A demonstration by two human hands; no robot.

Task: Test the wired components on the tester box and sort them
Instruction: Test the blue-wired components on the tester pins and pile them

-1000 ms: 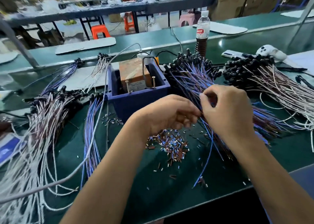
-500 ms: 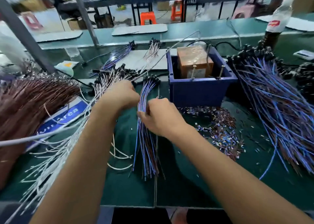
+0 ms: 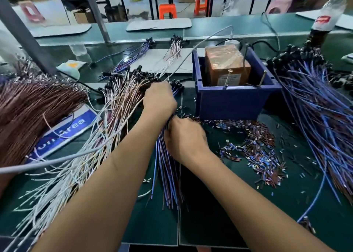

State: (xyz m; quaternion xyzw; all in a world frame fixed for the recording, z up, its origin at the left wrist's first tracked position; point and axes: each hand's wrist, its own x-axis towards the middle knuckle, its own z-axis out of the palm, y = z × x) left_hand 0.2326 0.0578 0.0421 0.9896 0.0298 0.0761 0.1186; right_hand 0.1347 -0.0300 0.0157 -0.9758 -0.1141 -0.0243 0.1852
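A bundle of blue wired components (image 3: 168, 175) lies on the green mat, left of the tester box (image 3: 227, 68), a brown taped block that stands in a blue bin (image 3: 229, 102). My left hand (image 3: 159, 100) is curled over the bundle's upper end, beside its black heads. Just below it, my right hand (image 3: 184, 137) is curled round the same wires; the fingertips of both hands are hidden. A big pile of blue wired components (image 3: 315, 108) spreads to the right of the bin.
White and pink wired components (image 3: 114, 108) fan out left of my hands, with brown ones (image 3: 28, 108) at the far left. Cut sleeve bits (image 3: 257, 152) litter the mat in front of the bin. A grey cable (image 3: 76, 156) crosses my left forearm. A bottle (image 3: 322, 22) stands at the back right.
My hands left the right-hand blue pile and came to the middle blue bundle, and the view swung left. My left hand then shifted right onto the bundle's head end.
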